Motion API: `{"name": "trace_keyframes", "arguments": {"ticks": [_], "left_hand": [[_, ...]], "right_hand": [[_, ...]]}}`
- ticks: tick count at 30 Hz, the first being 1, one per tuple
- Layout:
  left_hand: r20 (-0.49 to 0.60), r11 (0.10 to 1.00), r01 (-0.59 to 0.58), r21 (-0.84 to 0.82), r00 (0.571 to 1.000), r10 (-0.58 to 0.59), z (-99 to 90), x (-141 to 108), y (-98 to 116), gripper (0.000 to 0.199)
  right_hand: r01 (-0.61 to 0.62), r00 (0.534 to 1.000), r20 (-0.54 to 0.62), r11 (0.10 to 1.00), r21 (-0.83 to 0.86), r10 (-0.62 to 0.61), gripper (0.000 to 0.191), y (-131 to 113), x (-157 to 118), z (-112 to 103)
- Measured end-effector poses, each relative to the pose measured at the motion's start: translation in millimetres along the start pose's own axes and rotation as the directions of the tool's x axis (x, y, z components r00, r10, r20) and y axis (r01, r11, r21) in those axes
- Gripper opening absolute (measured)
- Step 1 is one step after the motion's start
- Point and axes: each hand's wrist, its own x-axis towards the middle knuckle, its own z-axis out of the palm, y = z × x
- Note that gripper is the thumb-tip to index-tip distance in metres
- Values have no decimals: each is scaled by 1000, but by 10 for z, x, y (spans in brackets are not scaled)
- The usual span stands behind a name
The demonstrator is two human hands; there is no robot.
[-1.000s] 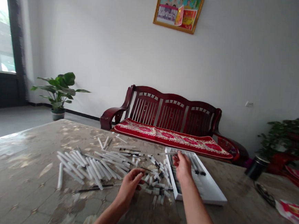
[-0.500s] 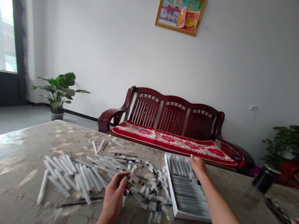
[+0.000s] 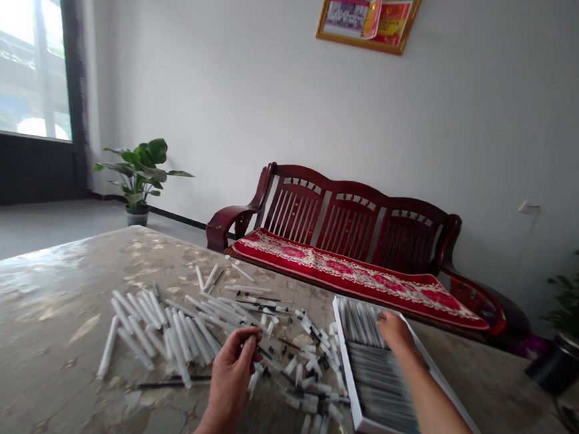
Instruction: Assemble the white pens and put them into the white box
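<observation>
My left hand (image 3: 234, 366) hovers over the table between two heaps, its thumb and fingertips pinched together; what they hold, if anything, is hidden. On its left lies a pile of pale, translucent pen barrels (image 3: 180, 335). Small clear and black pen caps (image 3: 311, 379) are scattered to its right, with dark thin refills (image 3: 171, 383) near the wrist. My right hand (image 3: 397, 331) reaches over the far part of a white box (image 3: 354, 409), fingers curled down and somewhat blurred against the rows of pens (image 3: 377, 378) inside. No pen stands out clearly in this hand.
Beneath everything is a table with a patterned, shiny cover (image 3: 58, 359). Past its far edge stands a dark red wooden bench (image 3: 327, 220) with a red floral cushion (image 3: 355, 272). A black canister (image 3: 556, 365) is at the right, and a potted plant (image 3: 139, 178) at the far left.
My right hand has lowered toward the pens in the box; the upright pen seen in its fingers before is no longer distinct. My left hand keeps its pinch. The view has shifted left.
</observation>
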Motion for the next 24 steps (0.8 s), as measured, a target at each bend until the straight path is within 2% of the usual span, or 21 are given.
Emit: {"name": "trace_keyframes", "arguments": {"ticks": [4,7,10,12,14,17,21,24], "left_hand": [[-22,1000,-6,-14,1000,6,-17,25,3,48],[-93,999,-15,-33,996,12,-47,88,21,48],[-163,998,-1,-63,987,-10,-88,161,48,47],[-200,996,14,-85,979,-31,-111,197,53,45],[-222,995,22,-100,974,-43,-125,215,41,43],[-215,994,16,-105,976,-39,-126,221,-9,38],[-200,993,27,-111,979,-49,-105,231,-86,32],[-205,993,24,-116,978,-48,-93,246,-108,31]], "right_hand": [[73,997,11,997,-6,-72,28,-238,-224,-85],[210,977,29,977,41,-212,30,-637,-455,-88],[385,913,94,915,117,-396,26,-1155,-765,0],[515,829,169,846,140,-533,27,-1491,-969,98],[555,802,224,829,64,-554,29,-1773,-1118,215],[547,811,256,837,-12,-527,30,-2055,-1207,406],[552,808,295,831,-74,-510,29,-2206,-1182,600],[569,797,320,815,-112,-513,26,-2218,-1168,643]]}}
